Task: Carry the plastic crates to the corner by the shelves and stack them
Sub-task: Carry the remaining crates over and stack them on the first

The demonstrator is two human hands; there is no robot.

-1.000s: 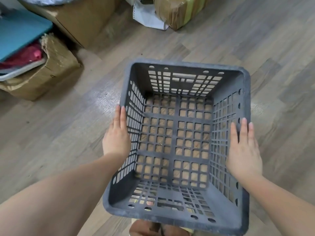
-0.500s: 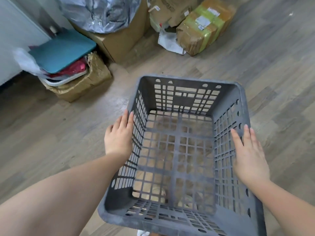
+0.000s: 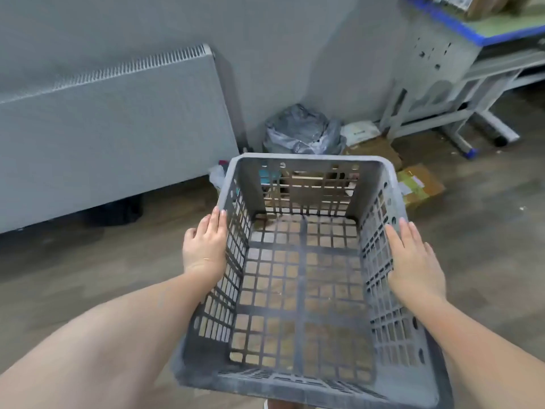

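Observation:
A grey plastic crate (image 3: 309,163) with lattice walls and floor fills the lower middle of the head view, held up off the wooden floor. It is empty inside. My left hand (image 3: 205,246) presses flat against the outside of its left wall, fingers pointing forward. My right hand (image 3: 414,264) lies flat along the top of the right wall and its rim. The crate is clamped between the two palms. No other crate is in view.
A white radiator panel (image 3: 103,128) stands along the wall at left. Past the crate lie a grey plastic bag (image 3: 303,131) and cardboard parcels (image 3: 421,181). A metal table frame (image 3: 460,93) with a blue-edged top stands at the upper right.
The view has tilted up and forward: the wall, radiator and table frame now show, and the boxes sit behind the crate's far wall. Both hands keep their grip on the crate.

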